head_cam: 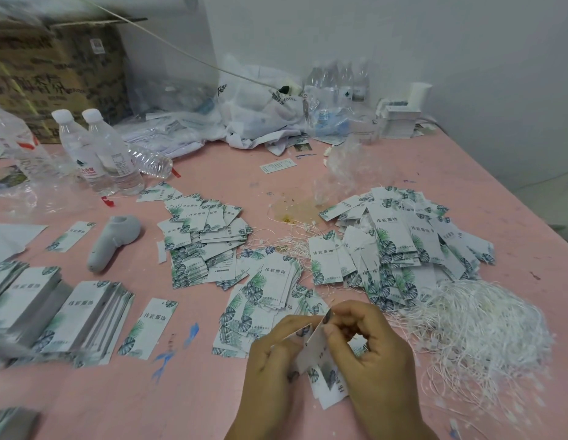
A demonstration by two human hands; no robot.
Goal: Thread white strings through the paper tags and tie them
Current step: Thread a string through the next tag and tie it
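Both hands work together low at the near edge of the pink bench (213, 392). The left hand (273, 360) grips a small bunch of tags (320, 350) from the left, fingers curled round their edge. The right hand (371, 350) pinches the top corner of the upright front tag between thumb and forefinger; whether a string is in that pinch I cannot tell.

Just right of the hands lies a big tangle of white strings (485, 319), spreading to the near right. Beyond it, right of centre, a loose heap of tags (403, 236) has strings trailing from it. A second heap (206, 236) lies at centre, and a smaller scatter (263, 300) sits just beyond the hands.

On the near left stand neat stacks of tags (86, 315), with a single tag (149, 328) flat beside them. A grey handheld device (114, 239) lies left of the centre heap. Water bottles (98, 147) stand at far left in front of a cardboard box (54, 74). Plastic bags (260, 109) and more bottles (339, 81) crowd the far edge against the wall.
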